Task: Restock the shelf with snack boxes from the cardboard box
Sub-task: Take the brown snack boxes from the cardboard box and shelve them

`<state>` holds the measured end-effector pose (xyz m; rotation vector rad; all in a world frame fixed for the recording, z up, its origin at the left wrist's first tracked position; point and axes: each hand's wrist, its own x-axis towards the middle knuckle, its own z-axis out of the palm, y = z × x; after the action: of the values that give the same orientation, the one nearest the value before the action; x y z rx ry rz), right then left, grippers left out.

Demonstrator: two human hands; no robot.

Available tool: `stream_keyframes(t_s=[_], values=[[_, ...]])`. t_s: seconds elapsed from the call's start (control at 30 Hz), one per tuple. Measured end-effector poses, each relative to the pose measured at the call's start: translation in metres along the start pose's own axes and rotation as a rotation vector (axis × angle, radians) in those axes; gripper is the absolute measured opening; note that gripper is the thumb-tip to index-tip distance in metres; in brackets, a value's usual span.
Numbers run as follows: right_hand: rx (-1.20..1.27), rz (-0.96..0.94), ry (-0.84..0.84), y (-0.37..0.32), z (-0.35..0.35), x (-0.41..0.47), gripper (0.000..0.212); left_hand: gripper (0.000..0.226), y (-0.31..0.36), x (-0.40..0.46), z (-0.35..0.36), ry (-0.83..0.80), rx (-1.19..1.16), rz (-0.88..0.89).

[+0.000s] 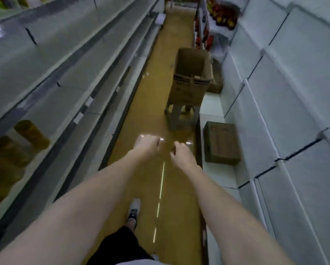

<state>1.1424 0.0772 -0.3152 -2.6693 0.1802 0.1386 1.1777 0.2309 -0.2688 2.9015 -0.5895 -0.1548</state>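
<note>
At the bottom centre of the frame I see a white shoe (135,207) on the brown floor (177,207). Mid-frame, both arms reach forward: my left hand (148,145) and right hand (181,153) have fingers loosely curled and hold nothing. Right of them, a closed brown carton (221,143) lies on the low shelf (217,175). Further up the aisle, right of centre, the open cardboard box (191,73) sits on a grey stool (179,116). Brown canisters (31,134) stand at the left edge.
</note>
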Motion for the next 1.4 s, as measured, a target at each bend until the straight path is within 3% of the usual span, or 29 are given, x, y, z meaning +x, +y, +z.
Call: stream_keyframes(t_s=[0.7,1.13,1.4], values=[[-0.013,0.146,0.086,0.052,-0.077,0.382,0.017,0.017,-0.056,0.422,0.003,-0.049,-0.248,0.029],[0.154,0.187,0.151,0.132,-0.138,0.669,0.009,0.009,-0.037,0.715,-0.008,-0.043,-0.213,0.076],[0.250,0.293,0.108,0.180,-0.156,0.796,0.023,0.018,-0.032,0.859,-0.014,-0.140,-0.118,0.081]])
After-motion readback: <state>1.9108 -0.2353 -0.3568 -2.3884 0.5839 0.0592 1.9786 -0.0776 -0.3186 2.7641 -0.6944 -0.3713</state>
